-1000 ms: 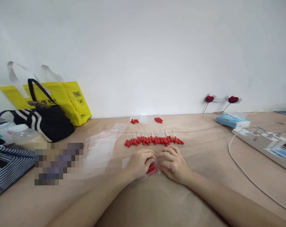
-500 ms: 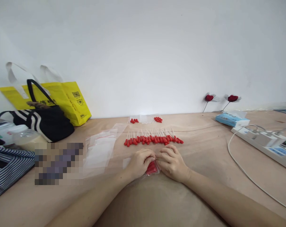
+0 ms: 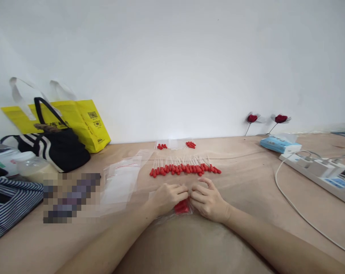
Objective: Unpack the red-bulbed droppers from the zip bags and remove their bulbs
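Observation:
A clear zip bag with red pieces inside (image 3: 182, 207) lies at the near middle of the table, between my hands. My left hand (image 3: 169, 196) pinches its upper edge, fingers closed. From the other side my right hand (image 3: 208, 199) grips the same edge with thumb and bent fingers. The fingertips of both hands nearly meet and partly cover the bag's opening. Just beyond them lies a row of red-tipped sticks (image 3: 185, 168), their pale shafts pointing away from me.
Flat clear zip bags (image 3: 121, 182) lie fanned out on the left. Near the wall, another bag (image 3: 176, 143) sits between small red bunches. Yellow and black bags (image 3: 96, 129) stand at the back left; a tissue pack (image 3: 280, 145) and power strip (image 3: 323, 171) are on the right.
My hands have shifted slightly along the bag's edge, with the left fingers now straighter. A little more of the red contents shows below them.

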Tool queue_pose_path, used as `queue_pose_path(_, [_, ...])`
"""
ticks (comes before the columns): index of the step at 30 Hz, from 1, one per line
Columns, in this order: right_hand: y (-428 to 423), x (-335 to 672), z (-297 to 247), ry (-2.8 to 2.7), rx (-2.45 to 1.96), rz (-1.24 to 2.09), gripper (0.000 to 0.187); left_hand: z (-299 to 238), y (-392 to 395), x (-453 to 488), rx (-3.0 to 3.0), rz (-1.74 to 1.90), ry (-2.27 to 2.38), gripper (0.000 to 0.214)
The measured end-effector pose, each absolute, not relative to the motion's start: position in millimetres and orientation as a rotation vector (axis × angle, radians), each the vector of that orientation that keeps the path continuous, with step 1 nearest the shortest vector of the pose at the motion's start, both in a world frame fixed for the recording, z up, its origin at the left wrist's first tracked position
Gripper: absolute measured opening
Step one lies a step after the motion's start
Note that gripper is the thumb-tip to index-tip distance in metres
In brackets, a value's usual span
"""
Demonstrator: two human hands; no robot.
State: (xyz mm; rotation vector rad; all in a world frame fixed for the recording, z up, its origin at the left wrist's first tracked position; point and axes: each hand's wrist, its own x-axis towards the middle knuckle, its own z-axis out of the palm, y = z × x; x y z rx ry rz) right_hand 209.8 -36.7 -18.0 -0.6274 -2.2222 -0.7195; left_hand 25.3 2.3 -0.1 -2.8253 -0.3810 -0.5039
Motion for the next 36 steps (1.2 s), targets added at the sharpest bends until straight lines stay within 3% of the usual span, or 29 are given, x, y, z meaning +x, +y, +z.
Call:
queue_pose_path(13, [-34.5, 210.0, -10.3, -2.329, -0.604, -0.707, 0.036, 9.9, -0.5, 22.3, -2.976, -0.362, -0.539, 0.029])
queue_pose_path(21, [-30.4, 217.3, -18.7, -2.324, -0.736, -0.580, 0.023, 11.9, -9.0, 16.1, -3.051, -0.671, -1.024, 0.028])
queue_pose_path(26, [-29.9, 223.2, -17.7, -2.383, -0.797, -0.273, 0.012, 9.8, -36.8, -0.2, -3.131, -0.542, -1.262, 0.055])
queue_pose_path(31, [-31.3, 223.9, -14.7, -2.390, -0.825, 0.199, 0.018, 4.3, -41.0, -8.2, -3.162, -0.657, -1.316, 0.052])
queue_pose_path(36, [-32.1, 216.9, -12.9, -2.215, -0.930, 0.440, 0.023, 5.9, -34.2, -5.3, -3.226, -0.702, -1.313, 0.051])
